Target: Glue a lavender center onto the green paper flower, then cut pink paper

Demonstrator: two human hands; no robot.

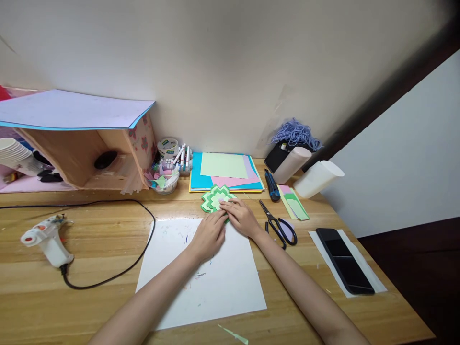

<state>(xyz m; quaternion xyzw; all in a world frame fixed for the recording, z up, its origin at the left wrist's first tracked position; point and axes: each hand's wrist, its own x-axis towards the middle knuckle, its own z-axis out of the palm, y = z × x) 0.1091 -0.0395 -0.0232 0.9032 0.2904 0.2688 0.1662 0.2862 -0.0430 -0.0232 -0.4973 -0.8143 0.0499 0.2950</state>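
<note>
A layered paper flower (215, 194) in dark and pale green lies at the top edge of a white sheet of paper (230, 282). My right hand (241, 216) rests over its right side, fingers stretched across toward the small pinkish centre. Fingers of my left hand (209, 235) lie against the flower's lower edge, close beside the right hand. Both hands appear to press on the flower rather than grip it. The hands cover the flower's lower right part, and the left fingertips are partly hidden.
Black-handled scissors (278, 225) and a utility knife (272, 186) lie to the right, near paper strips (293, 203) and a phone (345, 261). A corded glue gun (48, 239) is at left. Behind stand coloured sheets (224, 165), a tub of scraps (165, 179) and a box (138, 143).
</note>
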